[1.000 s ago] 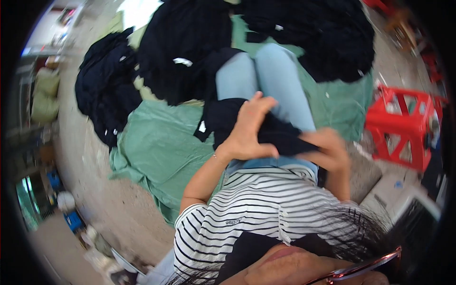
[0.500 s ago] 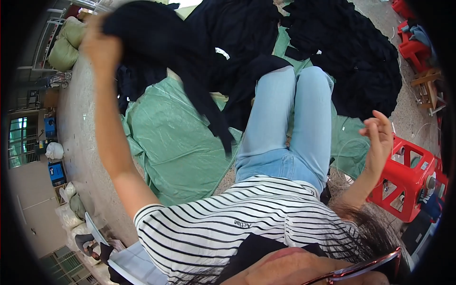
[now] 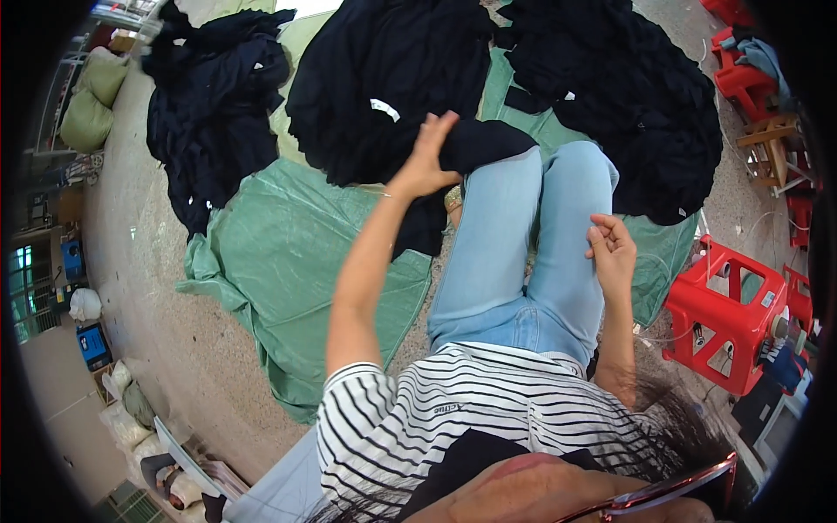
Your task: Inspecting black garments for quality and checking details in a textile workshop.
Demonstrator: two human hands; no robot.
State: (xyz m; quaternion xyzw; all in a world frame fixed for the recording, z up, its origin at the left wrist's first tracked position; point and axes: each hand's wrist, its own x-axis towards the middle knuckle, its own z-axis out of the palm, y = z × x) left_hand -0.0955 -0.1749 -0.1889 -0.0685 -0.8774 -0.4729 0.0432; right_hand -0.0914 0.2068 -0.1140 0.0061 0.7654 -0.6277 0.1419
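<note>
head | left hand (image 3: 429, 159) fingers grip dark crumpled garment (image 3: 488, 144) | lap

Garment piles (image 3: 392, 87) lie on the tarp (image 3: 288, 253) ahead of the knees, with a stool (image 3: 724, 314) at right.

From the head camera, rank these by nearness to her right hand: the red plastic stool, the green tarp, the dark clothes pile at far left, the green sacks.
From the right hand:
1. Red plastic stool, just to its right.
2. Green tarp, nearest edge between hand and stool; most of it spreads left past the legs.
3. Dark clothes pile, far left, upper.
4. Green sacks, at the left rim.
</note>
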